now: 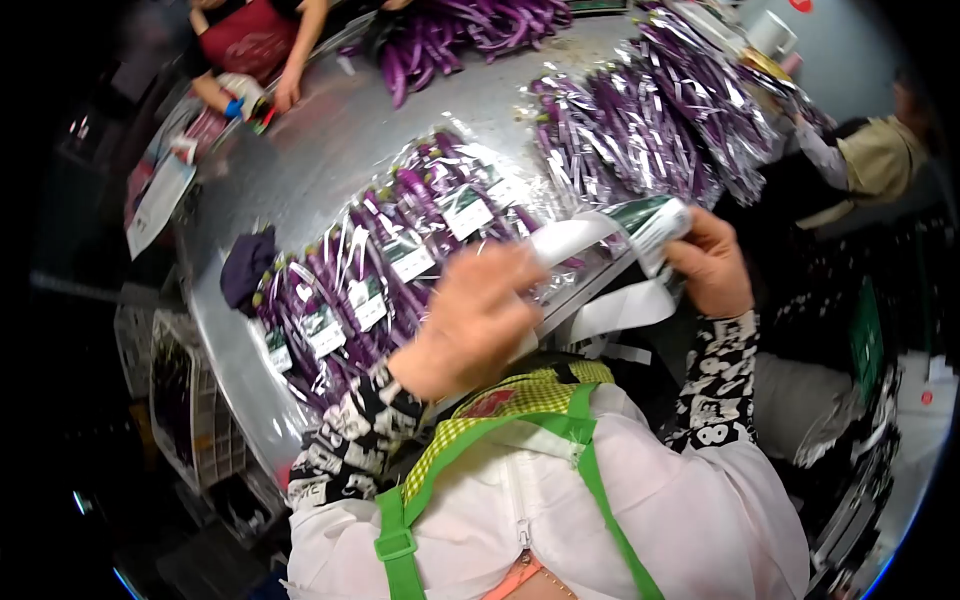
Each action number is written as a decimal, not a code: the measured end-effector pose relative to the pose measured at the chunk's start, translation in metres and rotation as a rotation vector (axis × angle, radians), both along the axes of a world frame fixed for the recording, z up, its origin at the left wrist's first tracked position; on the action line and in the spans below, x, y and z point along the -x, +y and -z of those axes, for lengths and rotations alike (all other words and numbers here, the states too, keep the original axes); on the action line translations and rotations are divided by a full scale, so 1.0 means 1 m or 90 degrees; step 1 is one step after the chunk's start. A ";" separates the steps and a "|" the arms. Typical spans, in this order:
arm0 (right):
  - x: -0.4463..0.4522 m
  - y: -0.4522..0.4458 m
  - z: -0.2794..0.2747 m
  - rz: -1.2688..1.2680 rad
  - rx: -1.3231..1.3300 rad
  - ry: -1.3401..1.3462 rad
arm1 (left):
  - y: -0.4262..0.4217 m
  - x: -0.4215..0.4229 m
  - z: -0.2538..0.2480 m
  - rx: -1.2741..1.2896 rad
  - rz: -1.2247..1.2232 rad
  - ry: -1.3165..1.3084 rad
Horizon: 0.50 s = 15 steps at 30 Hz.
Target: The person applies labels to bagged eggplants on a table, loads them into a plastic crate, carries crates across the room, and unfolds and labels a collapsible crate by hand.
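Observation:
My right hand (pixel 716 268) grips a roll of labels (pixel 645 225), green and white, with a loop of pale backing strip (pixel 625 308) hanging below it. Blurred by motion, my left hand (pixel 478 318) hovers over the near edge of the table beside the strip; what its fingers hold, if anything, does not show. Just beyond it, clear bags of long purple eggplants (pixel 385 240) lie side by side in a row. White and green labels, such as one label (pixel 467 212), sit on several of the bags.
More bagged eggplants (pixel 640 130) are piled at the back right of the metal table (pixel 290 165), and loose eggplants (pixel 470 40) lie at the far side. A dark cloth (pixel 246 270) rests at the left edge. Co-workers (pixel 255 50) stand at the far left and right.

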State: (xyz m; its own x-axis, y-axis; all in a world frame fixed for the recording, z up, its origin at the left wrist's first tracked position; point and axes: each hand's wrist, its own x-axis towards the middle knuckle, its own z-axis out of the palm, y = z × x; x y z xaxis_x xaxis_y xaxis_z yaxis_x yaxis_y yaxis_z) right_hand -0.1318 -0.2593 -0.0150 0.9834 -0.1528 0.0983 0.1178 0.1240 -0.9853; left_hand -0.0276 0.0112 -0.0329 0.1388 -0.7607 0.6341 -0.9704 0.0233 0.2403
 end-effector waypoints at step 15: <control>0.065 0.001 -0.046 -0.229 0.142 0.198 | -0.107 0.015 0.050 0.203 0.084 0.458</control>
